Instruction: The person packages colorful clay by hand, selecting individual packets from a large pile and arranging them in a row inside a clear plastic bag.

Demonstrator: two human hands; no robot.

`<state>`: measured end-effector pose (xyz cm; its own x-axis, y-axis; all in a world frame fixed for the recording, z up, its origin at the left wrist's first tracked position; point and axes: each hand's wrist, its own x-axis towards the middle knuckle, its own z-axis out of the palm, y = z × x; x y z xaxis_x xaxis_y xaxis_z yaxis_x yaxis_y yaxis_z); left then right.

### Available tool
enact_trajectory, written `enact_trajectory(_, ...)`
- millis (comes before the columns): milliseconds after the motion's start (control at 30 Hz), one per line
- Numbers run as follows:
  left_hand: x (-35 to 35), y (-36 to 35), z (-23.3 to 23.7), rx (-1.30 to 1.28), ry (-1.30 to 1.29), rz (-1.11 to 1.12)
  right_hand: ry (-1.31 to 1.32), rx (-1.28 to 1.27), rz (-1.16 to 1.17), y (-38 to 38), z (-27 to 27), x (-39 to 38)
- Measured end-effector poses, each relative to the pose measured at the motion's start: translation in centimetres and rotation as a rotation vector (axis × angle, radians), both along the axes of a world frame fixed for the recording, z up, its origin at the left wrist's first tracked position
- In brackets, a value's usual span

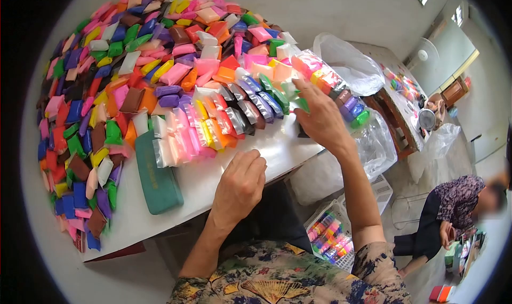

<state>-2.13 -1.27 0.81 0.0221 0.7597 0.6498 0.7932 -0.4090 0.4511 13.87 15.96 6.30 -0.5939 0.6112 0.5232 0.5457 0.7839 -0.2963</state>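
Note:
On the white table, rows of wrapped packets point(205, 124) in pink, yellow, orange, red, black and blue lie side by side. My left hand point(242, 182) is closed near the table's front edge, just below these rows; whatever its fingers may hold is hidden. My right hand point(320, 115) reaches to the right end of the rows, fingers apart, beside a green packet point(303, 102). Right of that hand lies a clear bag with a row of coloured packets point(349, 104). A dark green case point(156, 176) sits left of the rows.
A large pile of coloured packets point(128, 64) covers the table's back and left. Clear plastic bags point(349, 64) are at the right. Below the table edge stands a white basket of packets point(330, 234). Another person point(458, 203) is at far right, near a second table point(378, 53).

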Motion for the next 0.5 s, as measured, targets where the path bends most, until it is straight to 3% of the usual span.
enact_trajectory(67, 0.0, 0.1, 0.0, 0.01, 0.009, 0.007, 0.065, 0.053, -0.058, -1.2, 0.5, 1.3)
enact_trajectory(200, 0.1, 0.1, -0.1, 0.025, 0.038, 0.02, -0.137, 0.172, -0.405, -4.5, -0.9, 2.7)
enact_trajectory(400, 0.4, 0.0, 0.0, 0.036, 0.052, 0.056, -0.159, 0.025, -0.394, -4.8, -3.3, 2.9)
enact_trajectory(500, 0.6, 0.0, 0.0, 0.057, 0.07, 0.067, -0.135, 0.117, -0.352, -4.8, -3.8, 3.8)
